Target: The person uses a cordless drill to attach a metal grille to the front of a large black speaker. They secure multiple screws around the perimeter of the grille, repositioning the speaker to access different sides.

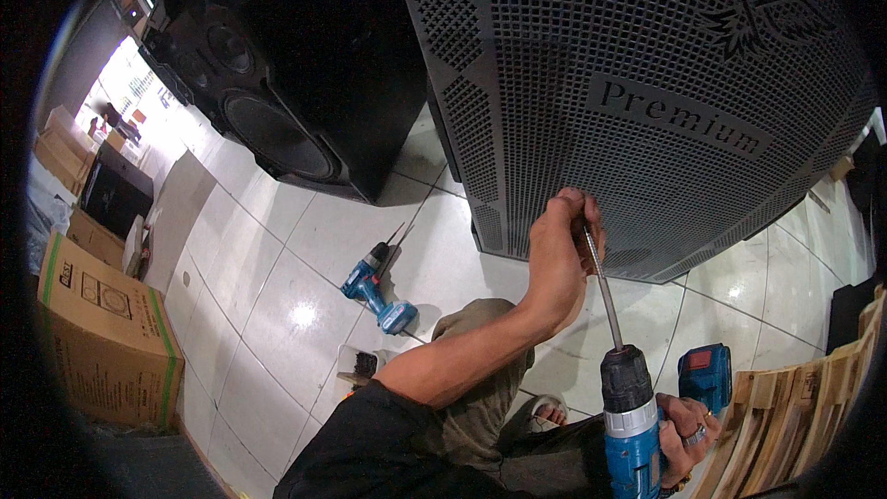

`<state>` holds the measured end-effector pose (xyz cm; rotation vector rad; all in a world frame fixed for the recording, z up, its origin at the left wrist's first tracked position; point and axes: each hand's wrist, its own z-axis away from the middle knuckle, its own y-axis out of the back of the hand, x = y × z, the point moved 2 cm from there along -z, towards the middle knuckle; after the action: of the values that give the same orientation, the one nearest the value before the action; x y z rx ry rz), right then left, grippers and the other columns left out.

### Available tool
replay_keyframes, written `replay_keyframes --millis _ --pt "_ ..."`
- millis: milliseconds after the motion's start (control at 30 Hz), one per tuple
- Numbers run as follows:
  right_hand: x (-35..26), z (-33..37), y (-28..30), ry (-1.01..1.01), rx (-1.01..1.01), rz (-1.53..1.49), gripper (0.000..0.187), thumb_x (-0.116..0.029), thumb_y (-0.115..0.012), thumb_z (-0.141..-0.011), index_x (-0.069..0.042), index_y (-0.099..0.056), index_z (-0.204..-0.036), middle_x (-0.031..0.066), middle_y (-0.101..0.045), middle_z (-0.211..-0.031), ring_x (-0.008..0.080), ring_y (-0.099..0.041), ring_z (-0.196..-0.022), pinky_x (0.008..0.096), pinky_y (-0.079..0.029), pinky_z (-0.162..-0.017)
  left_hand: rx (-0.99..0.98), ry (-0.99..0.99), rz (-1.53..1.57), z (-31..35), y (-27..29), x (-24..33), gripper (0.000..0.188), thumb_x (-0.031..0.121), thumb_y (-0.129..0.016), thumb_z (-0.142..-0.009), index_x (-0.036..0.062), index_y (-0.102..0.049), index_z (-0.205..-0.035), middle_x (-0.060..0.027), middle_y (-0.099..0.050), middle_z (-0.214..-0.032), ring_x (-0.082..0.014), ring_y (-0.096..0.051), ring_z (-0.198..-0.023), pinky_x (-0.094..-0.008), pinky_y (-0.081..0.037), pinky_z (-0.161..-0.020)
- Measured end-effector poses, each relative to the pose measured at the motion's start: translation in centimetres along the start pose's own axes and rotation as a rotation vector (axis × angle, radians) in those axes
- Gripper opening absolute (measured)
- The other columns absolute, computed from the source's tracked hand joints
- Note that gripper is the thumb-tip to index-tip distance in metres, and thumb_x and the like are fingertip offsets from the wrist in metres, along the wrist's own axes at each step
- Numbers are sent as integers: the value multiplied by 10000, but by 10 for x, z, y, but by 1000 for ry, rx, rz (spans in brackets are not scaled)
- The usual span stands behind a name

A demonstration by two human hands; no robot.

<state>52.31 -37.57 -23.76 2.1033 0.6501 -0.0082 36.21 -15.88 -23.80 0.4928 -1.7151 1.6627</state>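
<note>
My right hand (686, 434) grips a blue cordless drill (634, 448) with a black chuck and a silver collar. A long thin drill bit (605, 296) rises from the chuck toward the speaker grille. My left hand (564, 226) is closed in a pinch at the far end of that bit, close against the lower part of the grille. What its fingertips hold, if anything, is hidden. The large black speaker (554, 111) has a perforated front with a raised bird emblem and a lettered plate.
Another blue cordless drill (370, 288) with a long bit lies on the white tiled floor (249, 305). A second black speaker (277, 134) stands at the far left. A cardboard box (111, 333) is at the left, a slatted wooden pallet (785, 416) at the right.
</note>
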Motion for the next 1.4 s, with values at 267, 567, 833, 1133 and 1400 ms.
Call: replay_keyframes --millis 267,567,833,1133,1400 --pt "-2 4 -3 -28 49 -5 246 -275 -658 -839 -141 -513 -986 119 -675 -876 242 -651 -727 370 -478 -693 3 15 8 2 -2 0 232 289 -359 -947 125 -434 -801 25 -373 -606 -94 -298 -463 -269 -234 -435" --pt "-4 -17 17 78 98 -50 291 -62 -640 -722 -28 -623 -1011 151 -642 -959 287 -630 -760 364 -505 -623 114 48 47 -5 4 -16 386 497 -340 -983 164 -461 -832 26 -446 -678 -146 -413 -559 -288 -351 -520" --pt "-2 -21 15 103 146 -96 319 -96 -654 -714 -75 -639 -1032 96 -644 -948 242 -612 -712 353 -477 -585 225 -51 87 0 11 7 326 408 -402 -949 161 -454 -743 41 -423 -601 -108 -315 -459 -270 -273 -438" --pt "-2 -8 28 106 130 17 350 -114 -628 -726 -105 -635 -1077 82 -627 -980 208 -606 -726 334 -471 -611 78 -108 10 1 -2 -9 362 429 -385 -969 139 -455 -765 41 -259 -486 -104 -200 -420 -288 -169 -409" --pt "2 -1 34 75 144 -46 371 -104 -632 -704 -102 -635 -1075 93 -632 -999 226 -608 -720 346 -475 -589 50 -88 -86 5 -5 -15 377 429 -306 -981 128 -424 -787 26 -321 -545 -124 -268 -492 -300 -220 -472"
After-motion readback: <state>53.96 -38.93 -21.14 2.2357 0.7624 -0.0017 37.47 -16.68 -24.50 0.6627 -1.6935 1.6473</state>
